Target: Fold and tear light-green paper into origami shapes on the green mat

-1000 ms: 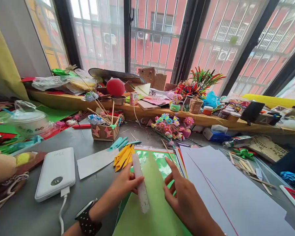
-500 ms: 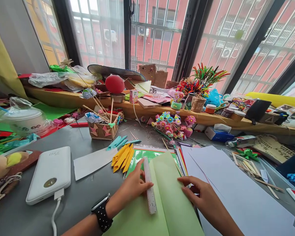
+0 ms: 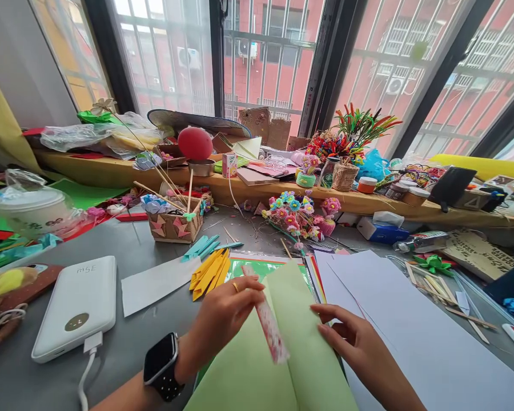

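Note:
My left hand [image 3: 229,305], with a ring and a dark watch at the wrist, pinches a narrow, pale ruler-like strip [image 3: 270,331] with reddish marks. The strip is tilted above a sheet of light green paper [image 3: 312,365], which has a lengthwise crease. At the paper's right edge, my right hand [image 3: 351,337] holds it with thumb and index finger; its other fingers are curled and partly hidden. Beneath the green sheet, a brighter green packet [image 3: 257,266] shows at the top.
Left of the paper lie folded yellow paper pieces [image 3: 211,275], a white paper strip [image 3: 158,285] and a power bank [image 3: 79,308] with a cable. White sheets [image 3: 411,319] spread to the right. Behind stand a cardboard box with sticks [image 3: 175,227] and crocheted flowers [image 3: 293,214].
My left hand has lifted the strip and turned it, so its reddish face shows and its lower end points further right. The right hand has stayed at the paper's edge.

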The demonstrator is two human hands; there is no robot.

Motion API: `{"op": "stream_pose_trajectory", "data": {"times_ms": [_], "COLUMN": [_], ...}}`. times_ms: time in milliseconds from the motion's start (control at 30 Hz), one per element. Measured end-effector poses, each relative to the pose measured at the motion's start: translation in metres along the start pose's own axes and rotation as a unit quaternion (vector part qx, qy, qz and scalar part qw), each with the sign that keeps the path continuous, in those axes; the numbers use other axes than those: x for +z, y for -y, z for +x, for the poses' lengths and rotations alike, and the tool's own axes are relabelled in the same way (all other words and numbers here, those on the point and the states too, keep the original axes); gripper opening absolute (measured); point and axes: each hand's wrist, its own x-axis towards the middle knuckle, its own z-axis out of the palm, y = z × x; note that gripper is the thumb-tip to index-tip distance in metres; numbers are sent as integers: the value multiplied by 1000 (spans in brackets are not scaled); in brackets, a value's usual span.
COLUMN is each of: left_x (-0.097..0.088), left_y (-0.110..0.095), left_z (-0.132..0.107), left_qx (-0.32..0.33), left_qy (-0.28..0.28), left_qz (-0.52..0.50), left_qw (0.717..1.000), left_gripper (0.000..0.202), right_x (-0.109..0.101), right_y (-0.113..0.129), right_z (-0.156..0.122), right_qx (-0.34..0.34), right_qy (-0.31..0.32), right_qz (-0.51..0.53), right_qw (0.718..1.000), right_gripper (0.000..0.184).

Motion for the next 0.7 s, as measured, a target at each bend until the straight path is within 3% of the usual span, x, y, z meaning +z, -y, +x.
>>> {"op": "stream_pose_trajectory", "data": {"times_ms": [100, 200, 333, 500, 700], "left_x": [13, 24, 28, 26, 33], "left_y": [0, 2, -5, -11, -10], "left_z": [-9, -18, -22, -18, -18], "left_qx": [55, 4, -56, -58, -83], "left_qy": [58, 126, 159, 209, 245], "left_qz": [37, 33, 45, 85, 129], "left_qw": [996, 992, 985, 972, 957], "left_gripper": [25, 33, 35, 71, 74], "right_x": [-2, -3, -2, 0, -4], "right_y": [2, 3, 2, 1, 3], "right_z": [0, 0, 0, 0, -1], "right_qx": [1, 3, 0, -4, -22], "right_qy": [18, 29, 10, 16, 34], "right_qz": [-7, -11, 1, -2, -21], "right_qw": [1000, 1000, 1000, 1000, 999], "right_gripper": [33, 33, 33, 33, 30]}}
